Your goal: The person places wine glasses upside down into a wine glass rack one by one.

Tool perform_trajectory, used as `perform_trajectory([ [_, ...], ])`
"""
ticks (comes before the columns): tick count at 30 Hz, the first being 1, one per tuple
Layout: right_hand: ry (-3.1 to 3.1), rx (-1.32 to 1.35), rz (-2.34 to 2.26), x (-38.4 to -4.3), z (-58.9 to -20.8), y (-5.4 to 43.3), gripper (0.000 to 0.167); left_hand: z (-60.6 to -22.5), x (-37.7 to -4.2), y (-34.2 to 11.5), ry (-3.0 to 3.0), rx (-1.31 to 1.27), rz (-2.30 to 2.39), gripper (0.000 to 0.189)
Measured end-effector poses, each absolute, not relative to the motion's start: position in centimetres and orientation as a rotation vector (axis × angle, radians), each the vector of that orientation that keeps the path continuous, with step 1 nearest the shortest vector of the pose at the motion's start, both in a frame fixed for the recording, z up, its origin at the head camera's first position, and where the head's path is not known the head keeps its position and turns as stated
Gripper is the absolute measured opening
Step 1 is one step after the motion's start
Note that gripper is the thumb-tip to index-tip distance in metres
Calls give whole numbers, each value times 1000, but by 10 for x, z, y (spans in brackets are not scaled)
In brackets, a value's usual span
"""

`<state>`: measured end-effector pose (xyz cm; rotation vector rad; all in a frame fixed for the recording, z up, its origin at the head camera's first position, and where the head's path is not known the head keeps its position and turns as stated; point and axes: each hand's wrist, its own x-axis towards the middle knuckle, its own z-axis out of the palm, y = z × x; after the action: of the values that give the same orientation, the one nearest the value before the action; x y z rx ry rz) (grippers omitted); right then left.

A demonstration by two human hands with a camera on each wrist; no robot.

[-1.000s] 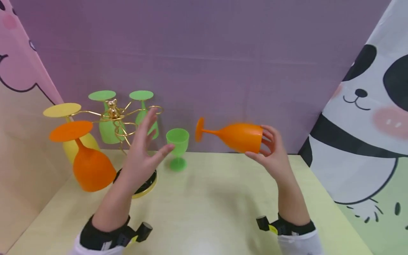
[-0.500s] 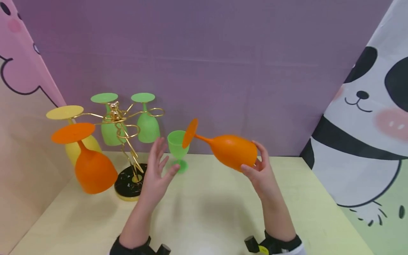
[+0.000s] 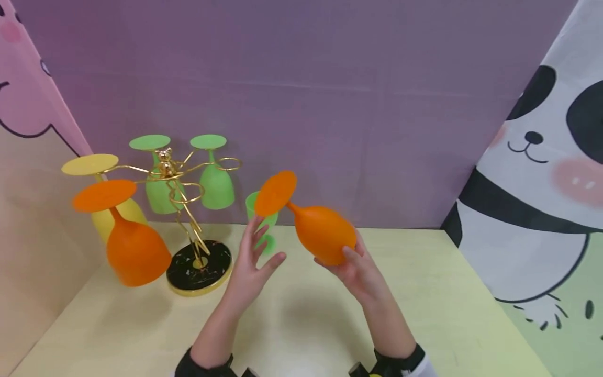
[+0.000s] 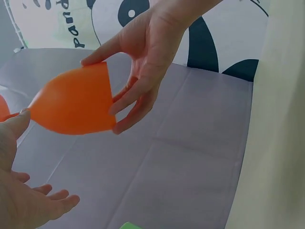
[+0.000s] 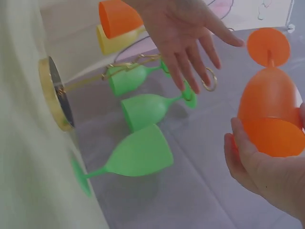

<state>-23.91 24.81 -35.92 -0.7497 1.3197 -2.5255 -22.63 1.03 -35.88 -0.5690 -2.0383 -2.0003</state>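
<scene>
My right hand [image 3: 363, 277] grips an orange wine glass [image 3: 325, 235] round its bowl near the rim. The glass is tilted, its foot up and to the left, its mouth toward the right palm. Beside the foot, my left hand [image 3: 249, 272] is spread with nothing in it; the right wrist view shows its thumb close to the foot but apart from it. To the left stands a gold wine glass rack [image 3: 192, 220] on a round black base. Upside down on it hang another orange glass [image 3: 136, 254], a yellow glass [image 3: 91, 165] and two green glasses [image 3: 218, 187].
A green wine glass [image 5: 140, 152] stands upright on the table [image 3: 424, 293], partly hidden in the head view behind the held glass and left hand. One rack ring [image 3: 229, 164] at the right bears no glass. A purple backdrop [image 3: 330, 104] rises along the table's back edge.
The orange glass in my right hand has moved left and down, its foot now turned more toward the camera. My left hand has come down and right, away from the rack.
</scene>
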Motion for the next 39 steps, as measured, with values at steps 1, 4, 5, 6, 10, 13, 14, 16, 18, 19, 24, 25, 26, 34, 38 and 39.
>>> perform_trajectory([
  [1,1290,-753,-2528,-239,-361,246,41,-360,-226,12,-2035,-584,-1996,90],
  [4,1228,-763,-2532,-239,-363,242,38,-363,-227,15,-2031,-637,-1987,92],
  [5,1210,-758,-2532,-239,-364,241,37,-364,-227,16,-2038,-642,-1989,92],
  [6,1188,-751,-2526,-238,-364,240,36,-365,-227,16,-2042,-648,-1990,93],
  [10,1111,-724,-2474,-238,-368,235,33,-365,-226,19,-2030,-673,-1994,95],
  [13,1077,-703,-2429,-238,-372,231,32,-365,-225,20,-2014,-691,-1999,95],
  [14,1070,-695,-2415,-238,-373,230,32,-365,-225,20,-2014,-689,-2002,95],
  [16,1045,-675,-2389,-238,-375,227,33,-364,-225,21,-2026,-664,-2006,95],
  [18,1023,-657,-2361,-237,-378,223,34,-364,-224,22,-2042,-645,-1989,93],
  [19,1017,-653,-2347,-236,-379,222,34,-364,-224,22,-2056,-631,-1978,93],
  [24,988,-655,-2321,-233,-384,217,33,-365,-220,22,-2079,-629,-1912,93],
  [25,977,-648,-2325,-233,-384,217,33,-365,-219,23,-2073,-633,-1905,93],
  [26,965,-639,-2329,-232,-384,217,33,-365,-218,23,-2067,-637,-1895,94],
  [34,926,-638,-2328,-230,-385,216,36,-367,-215,28,-2080,-663,-1857,96],
  [38,918,-668,-2314,-230,-385,215,37,-366,-213,29,-2096,-645,-1911,97],
  [39,917,-671,-2312,-230,-385,215,38,-366,-213,29,-2100,-644,-1913,97],
])
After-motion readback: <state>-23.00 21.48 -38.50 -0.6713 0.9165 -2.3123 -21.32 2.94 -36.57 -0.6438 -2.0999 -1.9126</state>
